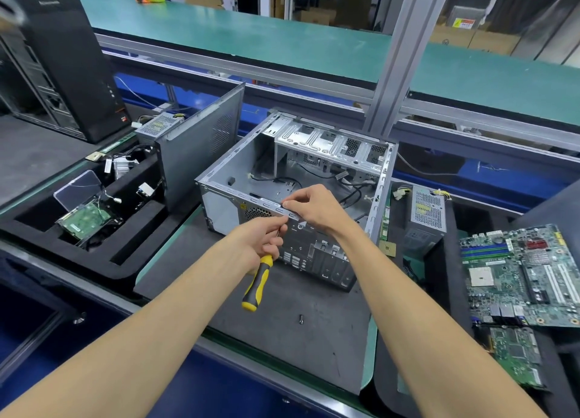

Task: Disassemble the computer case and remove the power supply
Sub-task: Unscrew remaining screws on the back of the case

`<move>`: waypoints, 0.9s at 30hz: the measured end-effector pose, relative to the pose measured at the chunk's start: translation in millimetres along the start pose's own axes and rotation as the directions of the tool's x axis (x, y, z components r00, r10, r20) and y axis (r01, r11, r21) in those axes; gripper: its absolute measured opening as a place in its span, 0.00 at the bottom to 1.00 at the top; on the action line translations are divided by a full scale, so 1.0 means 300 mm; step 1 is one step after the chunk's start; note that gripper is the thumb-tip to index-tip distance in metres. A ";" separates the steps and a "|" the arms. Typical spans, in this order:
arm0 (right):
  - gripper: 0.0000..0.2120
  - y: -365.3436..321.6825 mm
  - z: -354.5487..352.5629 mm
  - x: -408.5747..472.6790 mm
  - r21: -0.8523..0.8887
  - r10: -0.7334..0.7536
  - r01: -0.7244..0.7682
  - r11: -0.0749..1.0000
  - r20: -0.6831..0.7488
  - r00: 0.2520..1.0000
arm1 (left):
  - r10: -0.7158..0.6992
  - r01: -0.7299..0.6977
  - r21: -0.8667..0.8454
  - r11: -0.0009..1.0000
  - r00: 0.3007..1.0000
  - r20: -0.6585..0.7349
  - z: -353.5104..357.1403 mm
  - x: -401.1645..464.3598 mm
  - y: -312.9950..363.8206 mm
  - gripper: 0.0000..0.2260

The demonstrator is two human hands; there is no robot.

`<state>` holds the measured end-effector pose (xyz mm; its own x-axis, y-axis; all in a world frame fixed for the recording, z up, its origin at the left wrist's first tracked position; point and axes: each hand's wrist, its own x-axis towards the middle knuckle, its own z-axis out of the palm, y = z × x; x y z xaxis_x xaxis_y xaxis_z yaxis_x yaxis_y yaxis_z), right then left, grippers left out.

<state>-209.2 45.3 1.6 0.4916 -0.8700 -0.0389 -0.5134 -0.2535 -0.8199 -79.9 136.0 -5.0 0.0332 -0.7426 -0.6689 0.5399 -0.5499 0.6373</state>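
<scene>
- Green matting runs along the conveyor line [282,40] behind, and the bench [282,339] in front carries a dark grey mat where the work sits.
- On that mat lies the computer case [238,172], a bare silver-grey metal shell on its side with the open face up — side panel off, interior mostly stripped.
- Inside it, a few black cables [351,194] trail across the floor of the shell, and a perforated drive cage [332,144] fills the far end.
- Its rear panel faces the person: a round fan grille [257,213], port cut-outs and slot covers [329,260] all show.
- The left hand [254,238] is closed around a screwdriver [258,281] with a yellow-and-black handle, its tip up against the rear top rail of the case.
- The right hand [314,207] pinches the same rail, fingertips pressed together on the metal edge just beside the driver's tip.
- A small dark screw [301,318] lies loose on the mat, near the case.
- A grey power supply [426,216] stands on the bench just right of the case, outside it; another [158,125] sits to the left, behind an upright side panel [201,144].
- Green motherboards [518,273] rest in a tray at far right — a hard drive [84,219] lies in a black foam tray [131,260] at left.
- A black tower [62,62] stands at far left.
</scene>
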 end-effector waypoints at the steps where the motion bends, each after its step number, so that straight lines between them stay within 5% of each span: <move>1: 0.08 -0.001 0.000 0.000 0.000 0.000 0.000 1.000 0.000 1.000 | -0.001 0.001 -0.019 1.000 1.000 0.005 -0.001 0.001 -0.004 0.08; 15: 0.08 -0.006 -0.001 -0.003 -0.008 -0.001 0.001 1.000 0.003 1.000 | 0.016 -0.018 -0.131 0.991 1.000 -0.018 -0.005 0.021 -0.024 0.07; 21: 0.07 -0.007 -0.002 -0.005 -0.005 -0.003 0.003 1.000 0.000 1.000 | -0.007 0.016 -0.221 0.975 0.999 0.044 -0.011 0.037 -0.034 0.14; 27: 0.07 -0.004 0.002 -0.005 -0.007 0.003 -0.003 1.000 -0.005 1.000 | -0.088 0.107 -0.232 0.967 0.992 0.089 -0.018 0.036 -0.032 0.07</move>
<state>-208.9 47.2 2.3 0.4865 -0.8728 -0.0390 -0.5201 -0.2535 -0.8156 -80.2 135.3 -20.3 -0.0898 -0.7224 -0.6857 0.7207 -0.5223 0.4559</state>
